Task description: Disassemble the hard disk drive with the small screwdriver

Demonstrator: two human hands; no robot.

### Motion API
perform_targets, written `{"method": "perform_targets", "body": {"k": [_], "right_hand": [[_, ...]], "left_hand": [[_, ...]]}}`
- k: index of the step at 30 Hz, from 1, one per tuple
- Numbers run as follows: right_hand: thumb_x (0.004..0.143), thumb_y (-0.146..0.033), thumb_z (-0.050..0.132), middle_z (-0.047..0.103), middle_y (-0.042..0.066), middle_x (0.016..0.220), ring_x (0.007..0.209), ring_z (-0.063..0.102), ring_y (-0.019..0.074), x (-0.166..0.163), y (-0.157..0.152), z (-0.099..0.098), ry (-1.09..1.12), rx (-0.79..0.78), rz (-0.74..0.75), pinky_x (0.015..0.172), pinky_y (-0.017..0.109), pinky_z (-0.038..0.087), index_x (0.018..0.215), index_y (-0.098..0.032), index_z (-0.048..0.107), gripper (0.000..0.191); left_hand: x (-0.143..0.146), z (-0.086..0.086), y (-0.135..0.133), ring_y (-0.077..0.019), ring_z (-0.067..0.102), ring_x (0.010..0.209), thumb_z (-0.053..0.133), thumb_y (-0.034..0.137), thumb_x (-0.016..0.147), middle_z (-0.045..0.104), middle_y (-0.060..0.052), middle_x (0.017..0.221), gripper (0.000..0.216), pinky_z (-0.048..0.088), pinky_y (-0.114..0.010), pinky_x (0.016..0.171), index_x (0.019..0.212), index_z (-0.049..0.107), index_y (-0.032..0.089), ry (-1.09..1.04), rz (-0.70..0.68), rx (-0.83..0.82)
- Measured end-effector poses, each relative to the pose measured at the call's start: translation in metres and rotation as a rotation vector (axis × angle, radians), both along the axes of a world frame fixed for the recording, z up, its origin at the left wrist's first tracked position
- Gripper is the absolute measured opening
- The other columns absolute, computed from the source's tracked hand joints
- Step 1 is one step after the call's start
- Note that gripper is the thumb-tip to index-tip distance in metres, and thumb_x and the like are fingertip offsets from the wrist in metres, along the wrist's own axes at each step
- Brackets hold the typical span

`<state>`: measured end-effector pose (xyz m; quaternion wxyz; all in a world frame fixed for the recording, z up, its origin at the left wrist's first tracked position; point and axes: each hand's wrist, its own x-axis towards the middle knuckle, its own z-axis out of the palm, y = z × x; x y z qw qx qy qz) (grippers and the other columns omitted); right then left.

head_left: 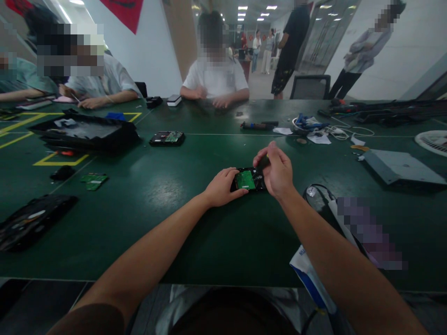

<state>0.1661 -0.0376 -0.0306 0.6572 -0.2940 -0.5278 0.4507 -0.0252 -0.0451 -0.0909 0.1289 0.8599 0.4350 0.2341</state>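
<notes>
A black hard drive [248, 180] with a green circuit board facing up lies on the green table [167, 218] in front of me. My left hand [222, 187] grips its left end, fingers curled round the edge. My right hand [275, 170] is over the drive's right end, fingers pinched together around a dark thing that I cannot make out.
A second hard drive [167, 138] lies further back, near an opened black case [84, 132]. Loose green boards [93, 180] and a black panel [33, 220] are at left. A grey metal plate [398, 166], cables [323, 128] and a screwdriver [256, 125] are at right. People sit opposite.
</notes>
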Motion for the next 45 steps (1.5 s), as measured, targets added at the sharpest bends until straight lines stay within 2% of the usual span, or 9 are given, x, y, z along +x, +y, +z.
{"method": "perform_targets", "body": {"k": [6,12,17,20,23,25,30,37,45], "right_hand": [[0.093,-0.08,0.043,0.048,-0.001,0.063,0.056,0.051,0.0133,-0.003,0.0,-0.001,0.048,0.005,-0.013,0.053,0.031,0.047,0.067,-0.024,0.052,0.062],[0.094,-0.061,0.061,0.052,-0.004,0.071,0.056,0.051,0.011,0.003,0.002,-0.005,-0.05,0.004,0.074,0.052,0.027,0.044,0.084,-0.027,0.05,0.038],[0.092,-0.057,0.066,0.056,-0.004,0.073,0.063,0.058,0.012,0.003,0.003,-0.005,-0.018,-0.019,0.04,0.061,0.029,0.051,0.084,-0.027,0.048,0.036],[0.094,-0.065,0.058,0.057,-0.002,0.075,0.068,0.061,0.0139,0.005,0.005,-0.004,0.019,-0.013,0.024,0.067,0.032,0.055,0.083,-0.026,0.052,0.041],[0.094,-0.077,0.042,0.052,-0.001,0.069,0.063,0.058,0.0155,0.007,0.008,-0.004,0.041,-0.008,0.002,0.064,0.034,0.054,0.08,-0.026,0.053,0.054],[0.094,-0.08,0.039,0.048,-0.002,0.065,0.059,0.055,0.0149,0.007,0.009,-0.006,0.051,-0.001,0.01,0.061,0.033,0.051,0.076,-0.026,0.051,0.058],[0.095,-0.065,0.058,0.051,-0.004,0.064,0.055,0.051,0.0119,0.005,0.006,-0.005,0.089,-0.039,0.108,0.055,0.029,0.043,0.08,-0.026,0.055,0.042],[0.086,-0.057,0.074,0.06,-0.003,0.076,0.067,0.059,0.0119,0.006,0.001,0.002,0.128,-0.106,0.062,0.065,0.029,0.049,0.079,-0.026,0.056,0.037],[0.092,-0.074,0.053,0.048,-0.003,0.061,0.057,0.051,0.0127,0.005,0.004,0.002,0.151,-0.074,0.05,0.059,0.031,0.046,0.069,-0.025,0.055,0.054]], "left_hand": [[0.001,-0.002,0.001,-0.0341,0.05,0.141,0.065,0.067,0.087,0.054,-0.018,0.149,0.075,0.041,-0.052,0.119,0.143,0.05,0.018,-0.01,0.009,-0.011],[0.001,0.001,0.0,-0.034,0.051,0.14,0.065,0.067,0.088,0.055,-0.018,0.148,0.075,0.041,-0.051,0.119,0.142,0.051,0.016,-0.003,0.003,0.002],[0.0,0.002,-0.001,-0.034,0.051,0.139,0.064,0.066,0.089,0.055,-0.019,0.148,0.075,0.042,-0.05,0.119,0.142,0.051,0.014,0.001,0.003,-0.005],[0.0,0.001,0.0,-0.0347,0.05,0.141,0.064,0.067,0.088,0.054,-0.019,0.149,0.076,0.041,-0.052,0.119,0.142,0.051,0.016,-0.002,0.01,-0.016],[0.0,0.0,0.0,-0.0346,0.05,0.141,0.064,0.067,0.088,0.053,-0.019,0.149,0.076,0.041,-0.052,0.119,0.143,0.05,0.016,-0.001,0.008,-0.017],[0.0,0.0,0.0,-0.0344,0.05,0.141,0.064,0.067,0.088,0.054,-0.019,0.149,0.076,0.041,-0.051,0.119,0.142,0.05,0.016,0.0,0.003,-0.009],[0.0,0.0,0.0,-0.0343,0.05,0.14,0.064,0.066,0.089,0.054,-0.02,0.149,0.075,0.041,-0.05,0.119,0.142,0.051,0.014,-0.002,0.0,0.0],[0.0,-0.002,0.0,-0.0333,0.051,0.139,0.064,0.066,0.089,0.055,-0.02,0.147,0.076,0.041,-0.048,0.119,0.141,0.051,0.013,0.001,0.0,0.02],[0.0,-0.001,0.0,-0.0329,0.051,0.14,0.064,0.066,0.089,0.054,-0.019,0.148,0.076,0.041,-0.048,0.119,0.142,0.051,0.013,0.007,0.0,0.015]]}}
